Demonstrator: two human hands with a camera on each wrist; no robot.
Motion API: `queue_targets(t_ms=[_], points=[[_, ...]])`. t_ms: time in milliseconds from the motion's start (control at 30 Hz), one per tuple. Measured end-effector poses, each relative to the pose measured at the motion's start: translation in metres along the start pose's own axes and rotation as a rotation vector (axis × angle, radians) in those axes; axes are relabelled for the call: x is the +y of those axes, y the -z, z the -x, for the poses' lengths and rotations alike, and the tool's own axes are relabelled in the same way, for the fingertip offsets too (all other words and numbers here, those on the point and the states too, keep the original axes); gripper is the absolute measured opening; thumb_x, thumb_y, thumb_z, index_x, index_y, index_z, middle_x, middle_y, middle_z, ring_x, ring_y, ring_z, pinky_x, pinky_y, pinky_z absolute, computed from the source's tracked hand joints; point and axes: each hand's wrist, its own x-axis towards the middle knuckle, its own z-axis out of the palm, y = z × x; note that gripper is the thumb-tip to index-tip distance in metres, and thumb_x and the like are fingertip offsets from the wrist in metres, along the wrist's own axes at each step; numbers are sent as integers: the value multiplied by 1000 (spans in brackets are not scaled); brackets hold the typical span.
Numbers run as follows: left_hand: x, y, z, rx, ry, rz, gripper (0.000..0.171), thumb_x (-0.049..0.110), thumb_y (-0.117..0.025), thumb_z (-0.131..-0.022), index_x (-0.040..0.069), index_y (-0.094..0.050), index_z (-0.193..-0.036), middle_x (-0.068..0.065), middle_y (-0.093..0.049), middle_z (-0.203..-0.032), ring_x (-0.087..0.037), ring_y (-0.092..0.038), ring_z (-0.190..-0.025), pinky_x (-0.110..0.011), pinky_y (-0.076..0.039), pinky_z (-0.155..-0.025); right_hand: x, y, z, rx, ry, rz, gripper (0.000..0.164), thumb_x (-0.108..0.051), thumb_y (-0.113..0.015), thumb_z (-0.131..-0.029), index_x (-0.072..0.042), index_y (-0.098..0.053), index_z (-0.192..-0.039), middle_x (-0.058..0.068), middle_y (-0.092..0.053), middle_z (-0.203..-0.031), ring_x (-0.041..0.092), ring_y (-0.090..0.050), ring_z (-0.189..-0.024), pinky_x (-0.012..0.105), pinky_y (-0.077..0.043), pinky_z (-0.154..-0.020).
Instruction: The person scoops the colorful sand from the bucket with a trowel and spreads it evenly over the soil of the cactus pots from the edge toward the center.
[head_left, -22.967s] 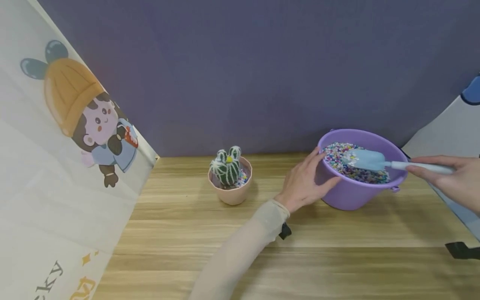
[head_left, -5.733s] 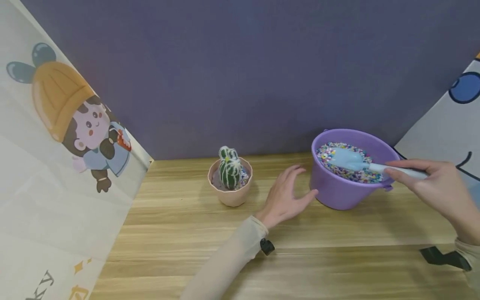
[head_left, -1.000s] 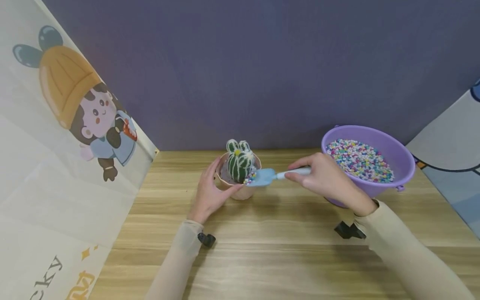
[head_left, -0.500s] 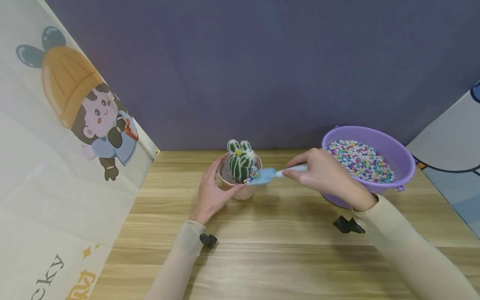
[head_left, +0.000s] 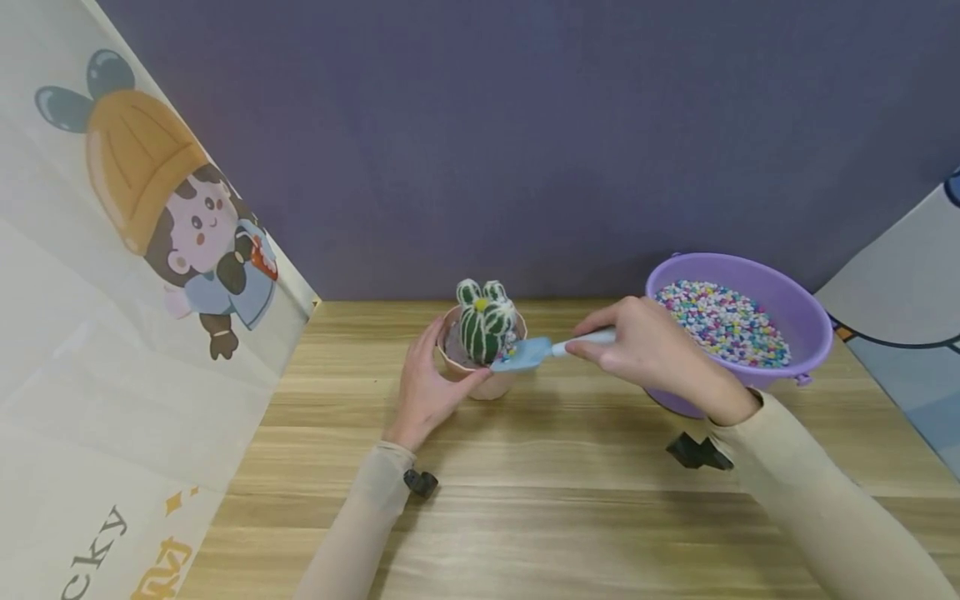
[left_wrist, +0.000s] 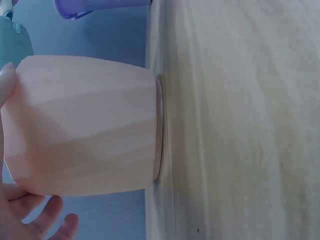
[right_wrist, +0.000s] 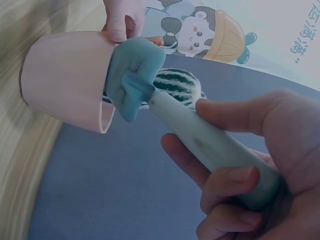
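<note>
A pink flowerpot (head_left: 491,387) stands on the wooden table with a green, white-striped toy cactus (head_left: 480,335) in it. My left hand (head_left: 424,393) holds the pot near its rim, thumb at the front and fingers round the left side. In my right hand (head_left: 647,348) is the pale handle of a light blue trowel (head_left: 528,355), gripped between thumb and curled fingers. Its blade tilts over the pot's right rim beside the cactus, with coloured beads at its tip. The right wrist view shows the blade's underside at the rim, hiding the pot's opening.
To the right stands a purple bucket (head_left: 813,335) holding many small coloured beads (head_left: 723,325); my right forearm passes in front of it. A dark wall (head_left: 480,150) closes off the back, and a white printed panel (head_left: 90,333) rises at the left.
Earlier the trowel was in the bucket's beads and my left hand was at or near the bucket; both are now at the pot. Over the last second, fewer beads show on the blade.
</note>
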Motion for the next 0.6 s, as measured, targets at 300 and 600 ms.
queue_targets(t_ms=[300,600], points=[[4,10,-7,-79,-34,-46,118,66,-87,-77,15,-31,-167,-10,-36,-172,-33,-35,-158,-61,-31,-130,-3,6,0,0,15,48,19,-34,-80,-94,-19,-87,-103,-8,-77,-75,11,-45,-52,29,-37,-49],[0,14,-17,-178,-86,-34,120,62,-88,-78,14,-27,-169,-10,-34,-173,-33,-34,-159,-59,-30,-130,-4,9,0,21,40,103,19,-35,-81,-93,-19,-87,-100,-10,-73,-67,10,-44,-50,29,-36,-49]])
